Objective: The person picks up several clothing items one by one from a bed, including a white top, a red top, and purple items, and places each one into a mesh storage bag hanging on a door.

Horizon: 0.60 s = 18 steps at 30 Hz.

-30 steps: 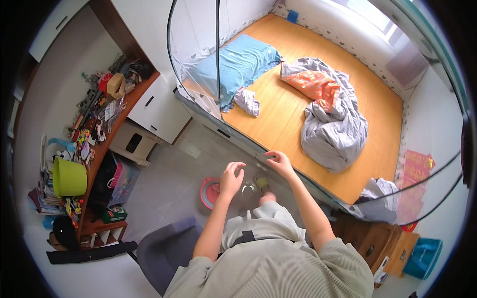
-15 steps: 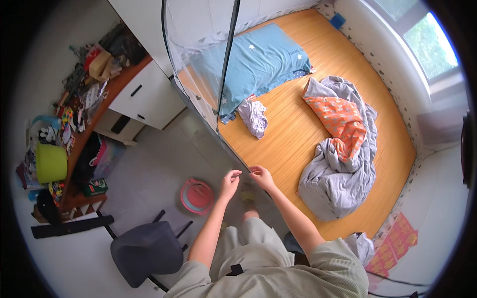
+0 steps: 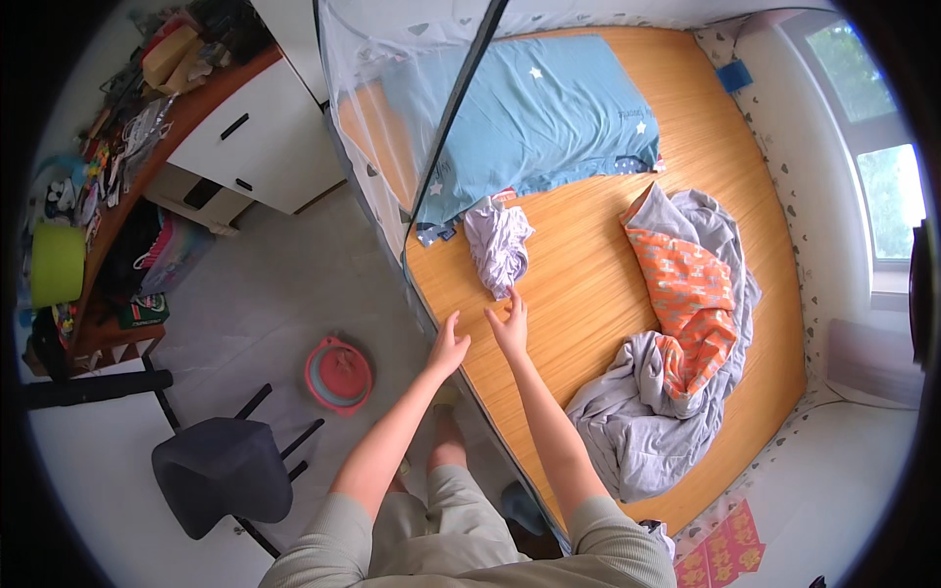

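Note:
Both of my hands reach over the near left edge of a bed with a tan mat [image 3: 588, 216]. My left hand [image 3: 450, 348] holds nothing, its fingers parted by the mat's edge. My right hand [image 3: 510, 325] is likewise empty with fingers spread. Its fingertips are at the near end of a crumpled pale lilac cloth [image 3: 498, 245]; whether they touch cannot be told. Beyond that cloth lies a blue star-patterned cloth [image 3: 549, 108], spread flat. To the right is a bunched grey blanket [image 3: 637, 431] with an orange patterned part [image 3: 681, 304] on top.
A dark pole [image 3: 459, 118] and sheer netting [image 3: 363, 49] rise at the bed's far left. On the floor to the left are a red basin [image 3: 339, 375] and a dark chair [image 3: 221, 475]. A cluttered brown desk [image 3: 221, 88] stands beyond, holding a green bin [image 3: 57, 265].
My hands, close together with fingers pinched at the bed's edge before, have moved forward and opened. The view has shifted, and I am nearer the lilac cloth.

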Tool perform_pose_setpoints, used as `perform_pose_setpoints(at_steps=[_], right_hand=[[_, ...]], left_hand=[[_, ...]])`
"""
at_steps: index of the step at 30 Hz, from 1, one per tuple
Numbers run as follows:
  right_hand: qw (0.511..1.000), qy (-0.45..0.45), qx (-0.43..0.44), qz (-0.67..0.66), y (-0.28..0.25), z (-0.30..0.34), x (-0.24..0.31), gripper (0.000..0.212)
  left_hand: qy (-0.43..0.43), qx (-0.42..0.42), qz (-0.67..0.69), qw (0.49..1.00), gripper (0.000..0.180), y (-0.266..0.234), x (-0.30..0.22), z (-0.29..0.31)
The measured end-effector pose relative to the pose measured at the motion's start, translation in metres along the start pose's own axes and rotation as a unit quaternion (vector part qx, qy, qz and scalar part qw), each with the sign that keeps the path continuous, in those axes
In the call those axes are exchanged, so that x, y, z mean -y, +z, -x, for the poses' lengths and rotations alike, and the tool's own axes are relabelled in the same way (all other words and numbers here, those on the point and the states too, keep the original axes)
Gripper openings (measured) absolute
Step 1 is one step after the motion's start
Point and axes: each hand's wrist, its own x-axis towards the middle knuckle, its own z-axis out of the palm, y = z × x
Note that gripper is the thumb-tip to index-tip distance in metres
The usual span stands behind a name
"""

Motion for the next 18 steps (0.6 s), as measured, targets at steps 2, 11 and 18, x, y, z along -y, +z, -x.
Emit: perform_pose_setpoints(at_steps=[2,11,18], right_hand=[[0.999,-0.014,-0.022,0.039,0.004,-0.016,0.006,0.067],[0.972,-0.013,0.014,0.232,0.019,-0.053,0.005,0.036],[0.993,0.035,0.101,0.059,0.025,-0.018,-0.005,0.027]], left_hand=[[0.025,0.005,0.000,1.000,0.054,0.005,0.017,-0.020],[-0.016,0.085,-0.076,0.993,0.058,-0.003,0.028,-0.080],[-0.194,0.091,0.192,0.958,0.069,0.001,-0.030,-0.071]])
